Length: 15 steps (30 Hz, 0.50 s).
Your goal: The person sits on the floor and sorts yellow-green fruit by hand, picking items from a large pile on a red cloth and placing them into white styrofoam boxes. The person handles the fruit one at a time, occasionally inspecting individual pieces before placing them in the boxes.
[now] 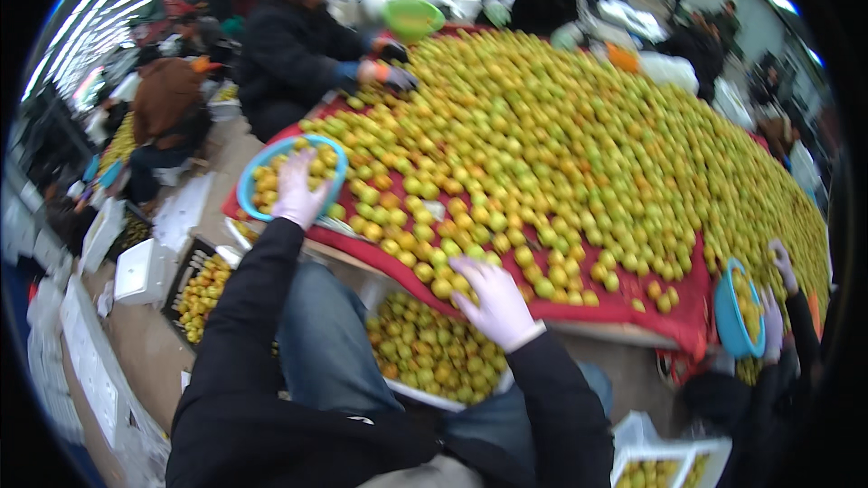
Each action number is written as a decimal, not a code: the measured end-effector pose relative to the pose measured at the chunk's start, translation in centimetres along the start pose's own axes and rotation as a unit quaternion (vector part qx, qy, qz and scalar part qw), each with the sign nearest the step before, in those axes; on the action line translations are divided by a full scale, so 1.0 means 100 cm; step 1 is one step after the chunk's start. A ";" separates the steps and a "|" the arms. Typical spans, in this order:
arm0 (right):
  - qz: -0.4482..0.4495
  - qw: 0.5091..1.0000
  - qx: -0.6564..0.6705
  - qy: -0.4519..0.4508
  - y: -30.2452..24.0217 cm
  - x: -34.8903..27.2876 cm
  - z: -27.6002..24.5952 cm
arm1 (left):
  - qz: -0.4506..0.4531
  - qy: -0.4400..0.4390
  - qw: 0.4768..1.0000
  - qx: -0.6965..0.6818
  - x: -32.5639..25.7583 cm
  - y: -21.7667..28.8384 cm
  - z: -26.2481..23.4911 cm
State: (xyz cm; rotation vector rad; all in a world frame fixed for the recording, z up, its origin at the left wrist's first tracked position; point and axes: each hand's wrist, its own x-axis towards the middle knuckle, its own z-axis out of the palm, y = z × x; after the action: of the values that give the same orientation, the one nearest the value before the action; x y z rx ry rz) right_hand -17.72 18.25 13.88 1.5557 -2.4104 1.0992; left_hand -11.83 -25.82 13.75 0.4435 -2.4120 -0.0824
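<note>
Left hand grip: the gloved left hand (pixel 301 192) lay over the near rim of a blue bowl (pixel 256 172), fingers spread flat onto the fruit inside; whether it pinched the rim or a fruit could not be told.
Right hand grip: the gloved right hand (pixel 495 300) rested palm down at the near edge of the fruit heap (pixel 561 145), fingers loosely curled over a few fruits; the palm hid whether any was held.
Blue bowl: at the near left corner of the bench, part filled with small yellow-green fruit, its near side covered by the hand.
Fruit heap: it spread across the red cloth (pixel 624 312) from near to far, and ran out of sharp view toward the right rim.
Crate below: a white crate (pixel 425 393) of the same fruit sat under the near bench edge, between the person's knees, its near side cut off by the dark sleeves.
Bench edge: the red cloth hung over the near edge; only a thin strip of cloth was bare between the fruit and the drop.
Left floor: a dark crate of fruit (pixel 201 294) and white foam boxes (pixel 140 273) stood close together.
Others: a person's gloved hands (pixel 391 72) worked the far left of the heap; another's hands held a second blue bowl (pixel 734 316) at the near right, mostly lost at the dark rim.
</note>
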 end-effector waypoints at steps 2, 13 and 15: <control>0.015 0.999 -0.034 0.028 0.025 -0.001 0.005 | 0.044 -0.040 0.997 -0.054 0.004 0.024 0.007; 0.261 0.932 -0.245 -0.061 0.087 0.006 0.030 | 0.144 -0.360 0.920 -0.054 -0.054 0.147 0.060; 0.203 0.960 -0.179 -0.078 0.061 0.012 0.057 | 0.127 -0.338 0.928 -0.097 -0.055 0.145 0.066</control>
State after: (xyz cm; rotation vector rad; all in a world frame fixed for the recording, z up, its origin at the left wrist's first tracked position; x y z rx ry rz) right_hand -21.53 15.37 6.92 1.1018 -2.9143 0.5376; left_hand -16.33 -10.72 7.77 -0.0083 -3.0723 -0.4149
